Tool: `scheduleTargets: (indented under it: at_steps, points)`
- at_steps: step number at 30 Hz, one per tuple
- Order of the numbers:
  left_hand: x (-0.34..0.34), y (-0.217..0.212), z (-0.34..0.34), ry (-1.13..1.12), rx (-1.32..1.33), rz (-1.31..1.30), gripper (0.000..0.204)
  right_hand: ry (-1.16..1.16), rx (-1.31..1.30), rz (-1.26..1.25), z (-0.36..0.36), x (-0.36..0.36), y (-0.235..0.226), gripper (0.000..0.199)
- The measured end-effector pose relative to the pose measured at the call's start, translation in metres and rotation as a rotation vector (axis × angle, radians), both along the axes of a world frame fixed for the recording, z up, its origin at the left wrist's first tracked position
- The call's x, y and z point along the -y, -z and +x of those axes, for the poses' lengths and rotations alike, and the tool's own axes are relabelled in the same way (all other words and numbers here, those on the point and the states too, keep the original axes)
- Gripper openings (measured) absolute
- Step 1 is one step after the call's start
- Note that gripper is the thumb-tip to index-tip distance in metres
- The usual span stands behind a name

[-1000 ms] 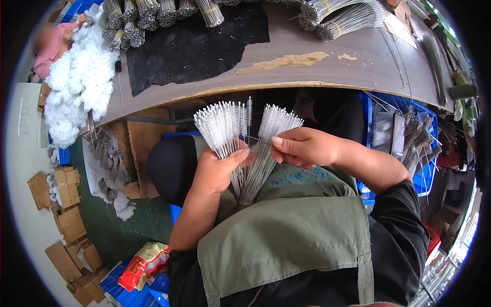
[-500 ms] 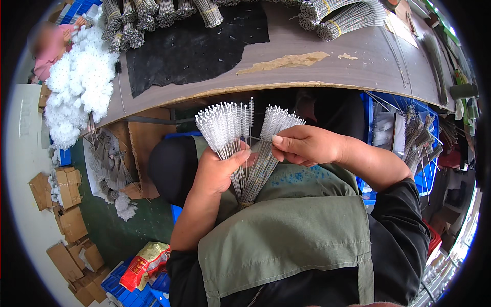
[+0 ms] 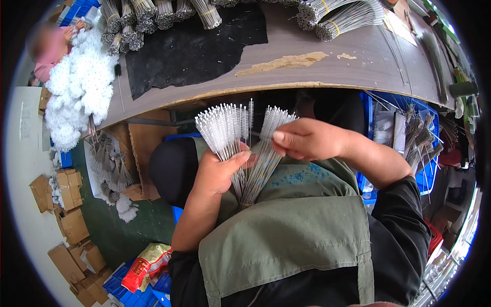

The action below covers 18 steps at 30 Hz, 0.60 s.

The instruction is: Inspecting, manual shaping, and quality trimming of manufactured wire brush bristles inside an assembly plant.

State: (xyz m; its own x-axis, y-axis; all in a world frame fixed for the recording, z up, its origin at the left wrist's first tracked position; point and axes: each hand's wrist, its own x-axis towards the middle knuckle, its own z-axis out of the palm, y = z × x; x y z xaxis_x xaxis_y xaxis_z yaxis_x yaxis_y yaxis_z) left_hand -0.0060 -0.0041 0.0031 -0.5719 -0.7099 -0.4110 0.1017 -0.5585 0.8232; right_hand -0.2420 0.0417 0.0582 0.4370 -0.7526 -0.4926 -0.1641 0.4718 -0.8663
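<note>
We list one long grey-brown table (image 3: 302,38) across the far side, its near edge bowed.
One olive apron (image 3: 286,245), over our lap, near.
One black sheet (image 3: 189,56) with ragged edges, flat on the table, far left.
One heap of white bristles (image 3: 79,92) at the table's left end.
One blue crate (image 3: 425,184), right, holding loose wire pieces.
Several bundles of wire (image 3: 353,19) on the table, far left and far right.
One bunch of brushes (image 3: 262,165), white-bristled, upright above our lap, tied at the near end and parted into left and right fans.
Our left hand (image 3: 217,169): closed round the stems of the left fan, thumb across them.
Our right hand (image 3: 309,138): fingers curled, thumb close to the forefinger, at the right fan's bristles; we cannot tell whether it pinches a stem.
One red and gold bag (image 3: 146,266), near left.
One lone brush (image 3: 250,120), standing between the fans.
One yellowish band (image 3: 245,204), round the bunch's near end.
</note>
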Motion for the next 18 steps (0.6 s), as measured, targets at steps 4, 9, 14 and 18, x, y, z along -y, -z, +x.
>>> scheduleTargets:
  at_steps: [4, 9, 14, 18]
  points:
    - [0.0, 0.0, -0.002, 0.012, -0.035, 0.017, 0.018, 0.183, -0.018, -0.683, -0.017, 0.017, 0.008, 0.046]
    - [-0.004, -0.005, -0.006, 0.091, -0.03, 0.01, 0.019, 0.151, -0.115, -0.902, -0.001, 0.065, 0.024, 0.059]
    - [-0.005, -0.006, -0.004, 0.022, -0.015, -0.012, 0.02, -0.036, 0.003, -0.62, 0.008, 0.074, 0.035, 0.038]
    - [-0.002, 0.003, 0.002, -0.059, -0.012, -0.013, 0.024, 0.161, 0.246, -0.382, 0.013, 0.069, 0.042, 0.015]
